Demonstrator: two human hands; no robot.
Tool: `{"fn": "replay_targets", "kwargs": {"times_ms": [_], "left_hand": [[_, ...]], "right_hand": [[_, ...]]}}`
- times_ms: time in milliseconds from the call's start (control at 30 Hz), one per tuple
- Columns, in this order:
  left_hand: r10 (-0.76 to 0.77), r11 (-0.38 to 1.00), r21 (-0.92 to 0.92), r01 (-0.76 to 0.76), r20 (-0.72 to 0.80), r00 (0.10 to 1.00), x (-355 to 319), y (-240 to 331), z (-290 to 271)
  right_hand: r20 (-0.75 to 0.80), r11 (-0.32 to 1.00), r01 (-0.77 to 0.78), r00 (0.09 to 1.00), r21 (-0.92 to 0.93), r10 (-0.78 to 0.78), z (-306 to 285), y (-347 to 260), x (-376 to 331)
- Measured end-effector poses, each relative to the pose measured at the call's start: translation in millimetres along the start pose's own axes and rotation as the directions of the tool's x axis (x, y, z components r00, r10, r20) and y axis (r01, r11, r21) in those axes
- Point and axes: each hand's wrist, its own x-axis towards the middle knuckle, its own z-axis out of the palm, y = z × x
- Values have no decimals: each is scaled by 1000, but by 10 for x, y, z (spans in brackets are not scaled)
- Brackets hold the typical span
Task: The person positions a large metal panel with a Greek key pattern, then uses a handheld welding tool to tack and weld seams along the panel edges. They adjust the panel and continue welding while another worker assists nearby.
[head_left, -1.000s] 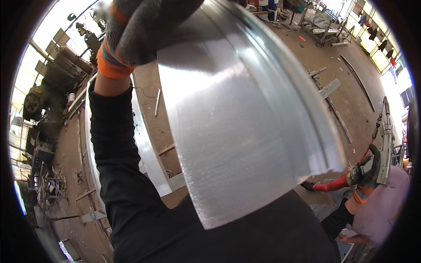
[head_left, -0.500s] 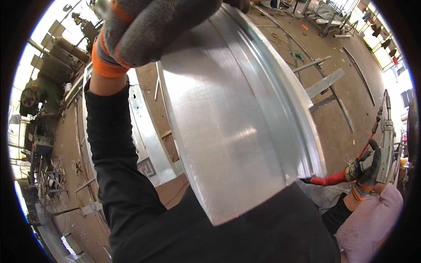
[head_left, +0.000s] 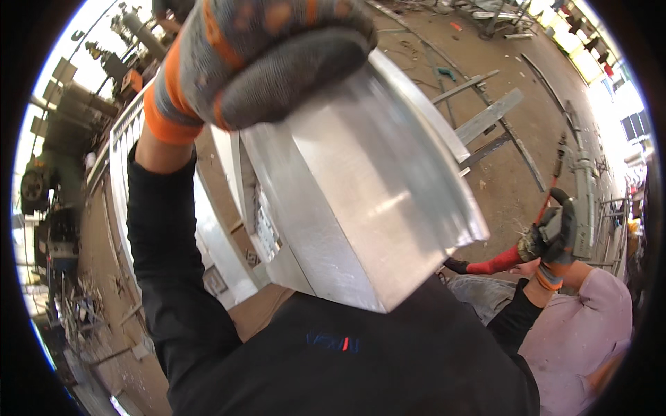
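My left hand, in a grey glove with an orange cuff, is raised close to the view. Its fingers are closed over the upper end of a broad, shiny metal profile with folds and a ridged right edge. The profile hangs at a tilt in front of my chest. Out to the right, my right hand, in a matching glove, is wrapped round a long grey hand tool. A red-sleeved hose or cable runs beside that hand. The tool's exact kind cannot be made out.
A person in a lilac shirt is close by on the right, below my right hand. White metal frames and panels lie behind my left arm. Metal bars lie on the brown floor ahead. Machinery lines the left side.
The metal profile has turned and shifted left, and its folded face shows more. My left hand has come lower in the picture. My right hand and the tool appear further left.
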Motion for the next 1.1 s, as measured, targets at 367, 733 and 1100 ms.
{"fn": "replay_targets", "kwargs": {"times_ms": [367,733,1100], "left_hand": [[-361,928,-60,367,91,928,486,-1183,1641],[-419,885,-6,465,427,801,433,-1820,3769],[-460,825,-4,565,576,676,29,-1724,4467]], "right_hand": [[-226,968,-167,952,188,209,267,470,630],[-253,889,-181,918,421,306,244,692,781],[-371,881,-340,811,330,452,212,723,900]]}}
